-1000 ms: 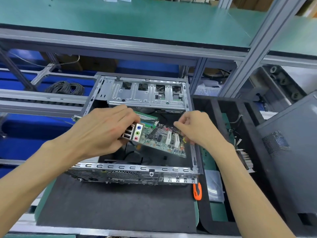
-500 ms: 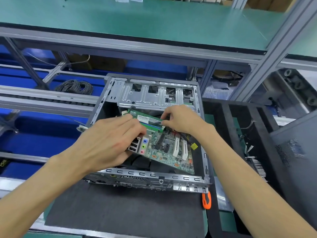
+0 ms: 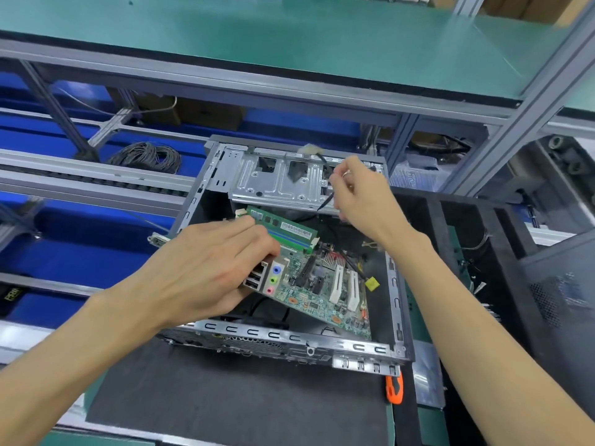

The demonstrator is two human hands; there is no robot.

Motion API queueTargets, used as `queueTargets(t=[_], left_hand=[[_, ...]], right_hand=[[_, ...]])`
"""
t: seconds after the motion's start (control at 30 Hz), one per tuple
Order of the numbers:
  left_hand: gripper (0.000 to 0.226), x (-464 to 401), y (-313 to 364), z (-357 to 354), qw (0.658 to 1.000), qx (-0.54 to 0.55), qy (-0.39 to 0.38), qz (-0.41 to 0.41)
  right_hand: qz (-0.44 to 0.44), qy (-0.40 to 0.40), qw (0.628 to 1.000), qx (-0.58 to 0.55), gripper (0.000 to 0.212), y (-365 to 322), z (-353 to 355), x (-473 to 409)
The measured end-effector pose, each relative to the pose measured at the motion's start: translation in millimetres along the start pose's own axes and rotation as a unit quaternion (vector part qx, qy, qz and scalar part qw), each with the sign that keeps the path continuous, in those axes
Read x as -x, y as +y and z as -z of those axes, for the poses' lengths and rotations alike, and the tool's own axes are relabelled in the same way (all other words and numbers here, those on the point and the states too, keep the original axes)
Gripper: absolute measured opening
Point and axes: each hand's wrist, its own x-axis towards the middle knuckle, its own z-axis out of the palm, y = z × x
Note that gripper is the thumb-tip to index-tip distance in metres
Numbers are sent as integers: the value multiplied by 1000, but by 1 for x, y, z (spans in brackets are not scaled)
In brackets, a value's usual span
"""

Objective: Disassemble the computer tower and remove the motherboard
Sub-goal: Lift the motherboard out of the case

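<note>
Gripping the motherboard [image 3: 325, 284] at its port end, the left hand [image 3: 206, 272] held the board tilted inside the open computer case [image 3: 397, 304], with the fingers curled over the top near the memory module [image 3: 283, 225] and the thumb hidden beneath. The board's lower right corner lay close to the case's front rail [image 3: 289, 338]; dark open room showed between the board's right edge and the case's right wall. The right hand [image 3: 357, 197] was raised above the drive cage [image 3: 277, 185], its fingers curled and pinching a thin black cable [image 3: 326, 201] that ran down toward the case interior. A pale connector [image 3: 309, 149] at the cable's upper end appeared blurred. A yellow connector [image 3: 372, 283] hung beside the white expansion slots [image 3: 344, 288].

The case rested on a dark mat [image 3: 225, 397] on the desk [image 3: 425, 416]. An orange tool handle [image 3: 395, 389] lay just beside the case's front right corner, its working end hidden under the case. The board's left portion was covered by the left hand. A black foam tray [image 3: 457, 220] stood to the right, cut off at the frame edge, with contents too dark to identify. A coil of cable [image 3: 145, 156] lay on the blue shelf behind.
</note>
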Motion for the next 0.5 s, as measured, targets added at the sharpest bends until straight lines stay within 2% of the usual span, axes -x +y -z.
queueTargets(t=[0.17, 0.3, 0.4, 0.5], left_hand=[[37, 1, 0, 5, 1000, -1, 8, 17], [39, 1, 0, 10, 1000, -4, 9, 20], [37, 2, 0, 12, 999, -16, 10, 28], [35, 2, -1, 12, 999, -2, 16, 40]], right_hand=[[-30, 53, 990, -127, 14, -7, 5, 0], [-48, 6, 981, -189, 10, -7, 0, -6], [-102, -15, 990, -99, 14, 2, -4, -11], [-185, -69, 974, 108, 33, 15, 1, -10]])
